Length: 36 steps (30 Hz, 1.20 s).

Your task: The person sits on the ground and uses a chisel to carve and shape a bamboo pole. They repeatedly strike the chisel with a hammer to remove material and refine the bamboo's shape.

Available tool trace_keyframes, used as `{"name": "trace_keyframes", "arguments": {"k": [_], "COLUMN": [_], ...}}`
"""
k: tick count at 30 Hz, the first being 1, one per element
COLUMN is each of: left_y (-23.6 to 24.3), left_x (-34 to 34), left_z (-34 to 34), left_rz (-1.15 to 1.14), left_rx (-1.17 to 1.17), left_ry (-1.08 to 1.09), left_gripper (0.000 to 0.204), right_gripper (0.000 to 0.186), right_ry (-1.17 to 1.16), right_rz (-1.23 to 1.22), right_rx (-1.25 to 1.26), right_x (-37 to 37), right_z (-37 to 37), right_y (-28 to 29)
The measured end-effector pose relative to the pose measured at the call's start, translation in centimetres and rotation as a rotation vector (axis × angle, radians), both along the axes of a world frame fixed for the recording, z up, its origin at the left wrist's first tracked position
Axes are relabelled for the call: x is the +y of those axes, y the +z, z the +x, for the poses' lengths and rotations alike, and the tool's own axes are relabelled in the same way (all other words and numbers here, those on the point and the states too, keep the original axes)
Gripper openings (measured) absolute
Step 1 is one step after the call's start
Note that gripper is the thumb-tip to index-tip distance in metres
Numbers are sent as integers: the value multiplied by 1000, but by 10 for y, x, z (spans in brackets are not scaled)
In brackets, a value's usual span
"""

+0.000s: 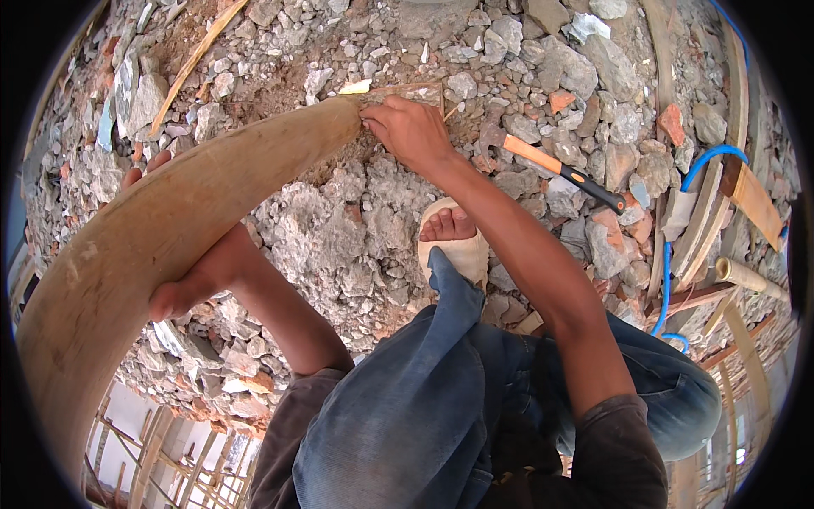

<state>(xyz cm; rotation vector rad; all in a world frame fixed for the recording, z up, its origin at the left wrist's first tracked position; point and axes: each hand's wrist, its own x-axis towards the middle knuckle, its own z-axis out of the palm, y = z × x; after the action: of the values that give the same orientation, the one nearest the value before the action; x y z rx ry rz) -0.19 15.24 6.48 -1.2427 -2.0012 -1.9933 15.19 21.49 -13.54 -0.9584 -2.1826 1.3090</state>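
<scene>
A thick, smooth, pale-brown wooden pole (191, 191) slants from the lower left up to the rubble in the middle. My left hand (208, 267) grips it from below, thumb on the near side, fingertips showing past the far side. My right hand (411, 131) is closed at the pole's far end, its thumb and fingers pinched together; what they hold, if anything, is hidden. That end meets a flat piece of wood (424, 90), partly covered by my hand. A hammer (564, 172) with an orange and black handle lies to the right of my right hand.
Broken concrete and brick rubble (339, 220) covers the ground. My sandalled foot (449, 229) stands below my right hand. To the right are a blue hose (666, 280), wooden boards (755, 204) and a bamboo piece (750, 277). A thin wood strip (195, 68) lies upper left.
</scene>
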Motion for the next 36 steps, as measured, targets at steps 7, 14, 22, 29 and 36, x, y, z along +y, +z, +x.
{"name": "trace_keyframes", "arguments": {"k": [7, 14, 22, 29, 36], "left_y": [-1, 2, -1, -1, -6], "left_x": [3, 7, 9, 10, 2], "left_z": [-3, 1, 3, 5, -10], "left_rz": [24, -30, 10, -35, 62], "left_rx": [41, 122, 125, 150, 10], "left_ry": [25, 97, 121, 134, -42], "left_gripper": [124, 112, 124, 126, 120], "right_gripper": [18, 19, 20, 26, 22], "right_ry": [-11, -75, -147, -121, -236], "right_rz": [214, 319, -76, -250, -273], "right_rx": [92, 45, 77, 114, 113], "right_x": [6, 3, 0, -3, -13], "right_z": [-8, -14, 6, 26, 26], "right_y": [-17, -25, -1, 13, 7]}}
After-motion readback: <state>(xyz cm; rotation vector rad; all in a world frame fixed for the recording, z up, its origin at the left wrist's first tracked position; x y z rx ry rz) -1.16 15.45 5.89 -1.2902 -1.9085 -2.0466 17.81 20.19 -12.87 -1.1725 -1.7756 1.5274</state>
